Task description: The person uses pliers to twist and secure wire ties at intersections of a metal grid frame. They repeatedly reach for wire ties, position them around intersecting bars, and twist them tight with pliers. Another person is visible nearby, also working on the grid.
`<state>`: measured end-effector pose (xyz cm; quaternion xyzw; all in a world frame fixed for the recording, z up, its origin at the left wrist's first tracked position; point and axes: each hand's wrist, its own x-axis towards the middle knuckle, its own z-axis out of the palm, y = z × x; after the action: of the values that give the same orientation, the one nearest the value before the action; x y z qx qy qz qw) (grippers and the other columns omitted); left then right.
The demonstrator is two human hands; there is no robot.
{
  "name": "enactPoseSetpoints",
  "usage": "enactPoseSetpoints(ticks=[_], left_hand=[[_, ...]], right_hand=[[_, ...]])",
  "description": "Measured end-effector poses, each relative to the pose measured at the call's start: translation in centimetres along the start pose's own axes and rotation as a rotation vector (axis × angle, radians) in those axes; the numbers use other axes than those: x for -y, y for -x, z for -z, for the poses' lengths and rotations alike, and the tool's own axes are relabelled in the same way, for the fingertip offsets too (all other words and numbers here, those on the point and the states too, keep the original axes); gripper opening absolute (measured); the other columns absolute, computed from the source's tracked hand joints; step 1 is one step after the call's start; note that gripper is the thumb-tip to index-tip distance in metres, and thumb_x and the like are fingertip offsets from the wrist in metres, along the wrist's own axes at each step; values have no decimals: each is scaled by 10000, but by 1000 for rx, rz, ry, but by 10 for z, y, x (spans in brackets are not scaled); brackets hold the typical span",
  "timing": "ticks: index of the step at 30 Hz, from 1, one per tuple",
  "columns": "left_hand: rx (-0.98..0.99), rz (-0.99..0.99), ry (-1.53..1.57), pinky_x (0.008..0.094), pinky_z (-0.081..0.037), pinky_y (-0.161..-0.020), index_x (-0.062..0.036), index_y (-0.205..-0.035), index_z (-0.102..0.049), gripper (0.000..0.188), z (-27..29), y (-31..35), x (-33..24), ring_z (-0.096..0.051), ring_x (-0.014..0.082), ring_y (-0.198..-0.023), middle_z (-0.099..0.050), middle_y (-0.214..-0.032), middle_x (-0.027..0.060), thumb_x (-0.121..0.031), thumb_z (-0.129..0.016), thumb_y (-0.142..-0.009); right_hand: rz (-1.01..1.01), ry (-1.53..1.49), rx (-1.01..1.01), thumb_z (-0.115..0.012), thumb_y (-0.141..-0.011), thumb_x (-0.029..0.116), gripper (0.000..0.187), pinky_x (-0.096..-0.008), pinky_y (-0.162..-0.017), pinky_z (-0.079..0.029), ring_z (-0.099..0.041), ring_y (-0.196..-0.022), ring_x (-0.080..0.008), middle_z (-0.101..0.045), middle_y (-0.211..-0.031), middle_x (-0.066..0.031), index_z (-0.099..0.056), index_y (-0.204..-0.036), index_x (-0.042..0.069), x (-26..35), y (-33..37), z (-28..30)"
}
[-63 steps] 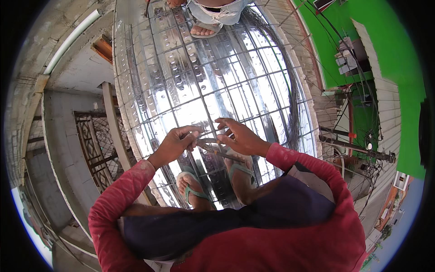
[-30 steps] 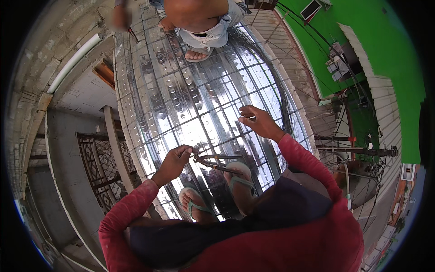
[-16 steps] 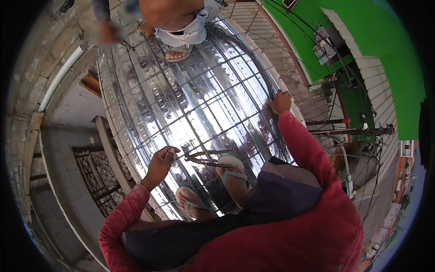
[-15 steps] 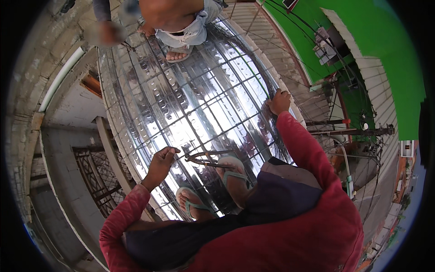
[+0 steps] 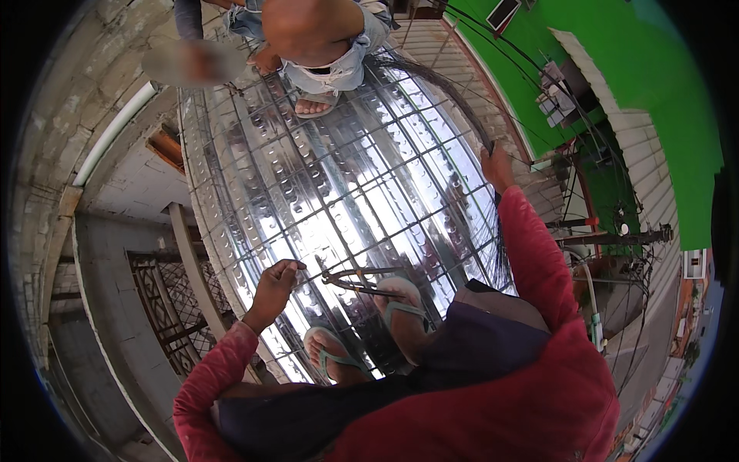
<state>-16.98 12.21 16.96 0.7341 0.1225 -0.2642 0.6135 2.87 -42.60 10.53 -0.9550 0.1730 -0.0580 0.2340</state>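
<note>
While left hand (image 5: 273, 286) grips rebar mesh (image 5: 362, 177); right hand (image 5: 496, 165) outstretched, seemingly clutching wire bundle (image 5: 454, 100).

Deck (image 5: 431, 146): shiny corrugated metal sheet under a grid of thin steel bars.
Co-worker (image 5: 323, 38): crouched at the far end in torn denim shorts, one sandalled foot on the grid.
Green wall (image 5: 616, 69): right of the deck, with cables running along it.
Iron gate (image 5: 165, 308): patterned, below the deck's left edge.
White pipe (image 5: 112, 135): along the grey block wall, upper left.
</note>
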Motion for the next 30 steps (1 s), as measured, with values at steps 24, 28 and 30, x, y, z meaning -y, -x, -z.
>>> enactPoseSetpoints(ticks=[24, 28, 30], left_hand=[[73, -30, -36, 233, -320, -549, -73, -1147, -694, 339, -7, -21, -8, -346, 31, -586, -399, -660, -93, -332, -489, -1069], [137, -16, 21, 225, -305, -562, -61, -1140, -701, 325, -10, -18, 2, -338, 18, -613, -418, -674, -98, -296, -486, -1077], [170, -37, -45, 227, -344, -562, -47, -1141, -684, 337, -12, -15, -8, -391, 23, -612, -455, -690, -86, -310, -486, -1069]], right_hand=[[-1001, -345, 539, -614, -989, 374, 274, -309, -607, -407, -521, -674, -153, -541, -777, -18, -576, -1046, 108, -151, 402, 167], [-648, 204, 759, -619, -986, 346, 287, -336, -682, -469, -609, -756, -205, -625, -843, -63, -625, -1085, 77, -167, 386, 169], [-365, 492, 777, -622, -984, 332, 298, -350, -720, -501, -652, -798, -231, -667, -876, -86, -649, -1105, 61, -144, 337, 157]])
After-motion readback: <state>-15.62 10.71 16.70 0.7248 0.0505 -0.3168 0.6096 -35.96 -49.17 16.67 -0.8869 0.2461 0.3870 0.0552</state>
